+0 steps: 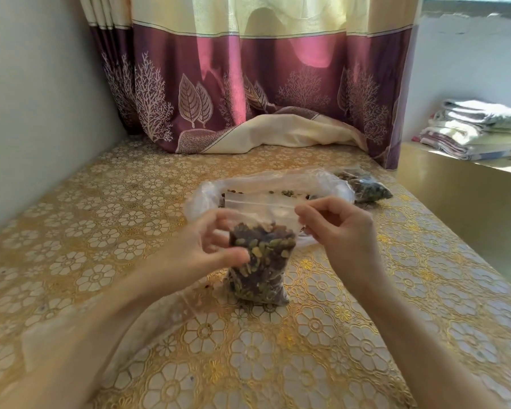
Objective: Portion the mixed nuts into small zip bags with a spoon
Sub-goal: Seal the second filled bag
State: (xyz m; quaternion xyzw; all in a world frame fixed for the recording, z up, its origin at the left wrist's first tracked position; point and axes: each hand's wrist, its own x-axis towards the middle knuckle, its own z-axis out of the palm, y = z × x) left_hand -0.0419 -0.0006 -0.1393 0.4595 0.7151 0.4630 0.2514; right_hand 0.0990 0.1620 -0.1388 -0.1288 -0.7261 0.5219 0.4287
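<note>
Left hand (pixel 216 246) grips the filled zip bag (pixel 260 261) upright; right hand (pixel 340 228) pinches its top edge above the desk (pixel 337 335).

Sunlit curtain (pixel 248 84), floral tbl (pixel 101 202), folded linens (pixel 478 128)

Bright window daylight, warped blurry edges

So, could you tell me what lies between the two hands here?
In the head view, the small zip bag of nuts spans the gap: the left hand grips its side, and the right hand pinches its top strip.
</note>
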